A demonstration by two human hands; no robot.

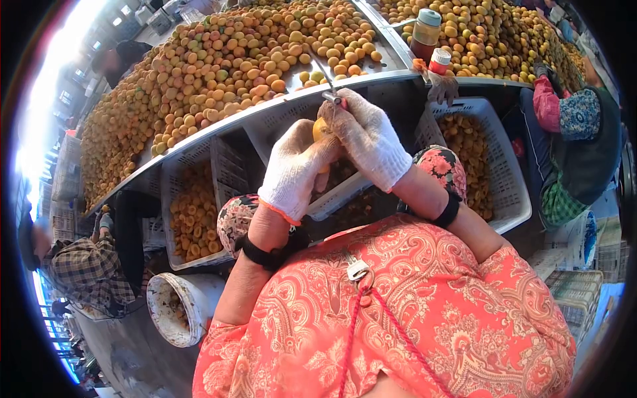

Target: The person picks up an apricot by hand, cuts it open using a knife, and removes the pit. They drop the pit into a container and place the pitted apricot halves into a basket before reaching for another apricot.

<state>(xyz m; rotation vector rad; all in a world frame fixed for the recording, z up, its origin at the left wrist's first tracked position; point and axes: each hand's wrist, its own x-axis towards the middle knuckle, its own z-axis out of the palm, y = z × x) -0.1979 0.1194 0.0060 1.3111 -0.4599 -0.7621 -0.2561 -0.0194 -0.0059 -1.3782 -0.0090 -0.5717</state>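
Observation:
In the head view both of my hands wear white knit gloves with brown stains, and they meet over the crates. My left hand (295, 162) is closed around a yellow-orange apricot (320, 129). Right beside it, my right hand (371, 136) grips a small metal tool (331, 97) whose thin shaft points up towards the table; its exact kind is hard to make out. The fingers of both hands cover much of the fruit. Below them, a light plastic crate (342, 198) is partly hidden by my hands and knees.
Whole apricots (219, 60) heap the metal table (265, 106). Halved apricots fill a left crate (192, 262) and a right crate (514, 176). A lidded jar (426, 33), a red-capped bottle (439, 61) and a dirty bucket (206, 308) stand nearby. Co-workers (587, 149) sit at both sides.

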